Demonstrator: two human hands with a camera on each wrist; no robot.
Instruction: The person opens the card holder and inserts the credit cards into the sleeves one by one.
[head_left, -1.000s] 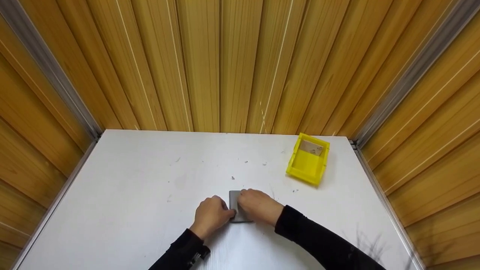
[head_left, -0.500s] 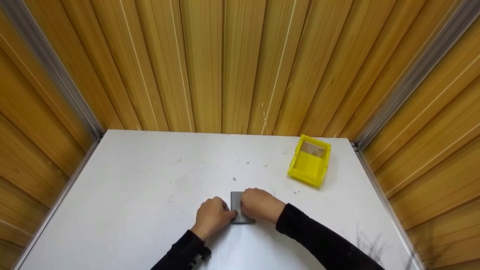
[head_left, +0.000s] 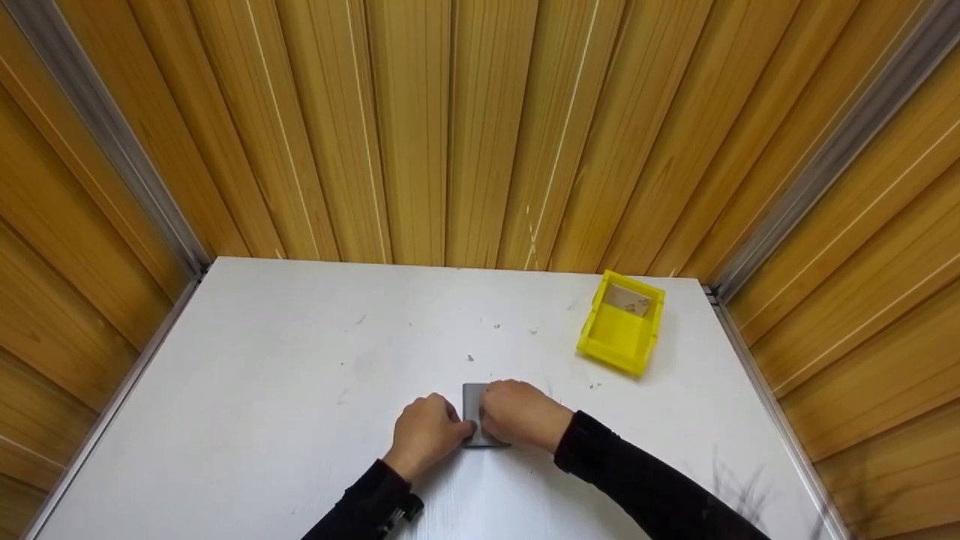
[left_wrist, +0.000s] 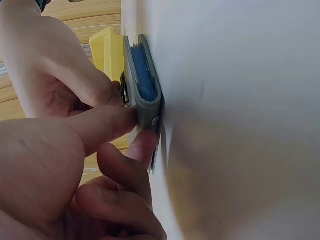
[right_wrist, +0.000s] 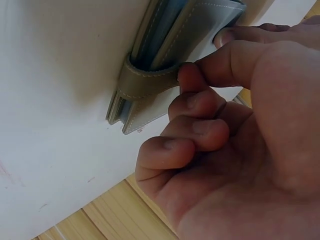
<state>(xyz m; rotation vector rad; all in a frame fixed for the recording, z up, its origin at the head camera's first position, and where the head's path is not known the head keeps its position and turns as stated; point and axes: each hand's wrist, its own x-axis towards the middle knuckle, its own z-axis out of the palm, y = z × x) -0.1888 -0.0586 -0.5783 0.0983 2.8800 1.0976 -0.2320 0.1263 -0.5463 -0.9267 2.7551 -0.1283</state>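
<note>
A grey stitched card wallet [head_left: 472, 401] lies on the white table between both hands, partly covered by them. Blue inner leaves [left_wrist: 142, 75] show at its side in the left wrist view. My left hand [head_left: 424, 431] pinches the wallet's near left edge with thumb and forefinger, close to a small metal snap [left_wrist: 155, 120]. From the right, my right hand [head_left: 521, 412] holds the wallet's closing strap [right_wrist: 150, 82] by its end, between thumb and forefinger. That strap wraps round the wallet's edge. The other right fingers are curled in.
A yellow plastic bin [head_left: 619, 334] stands at the back right of the white table [head_left: 300, 337], with a brown label inside its far wall. Wood-look panels [head_left: 480, 135] enclose the back and both sides. Small scuffs mark the tabletop.
The whole head view has shifted a few pixels. Both hands keep nearly the same place on the wallet, with little visible movement.
</note>
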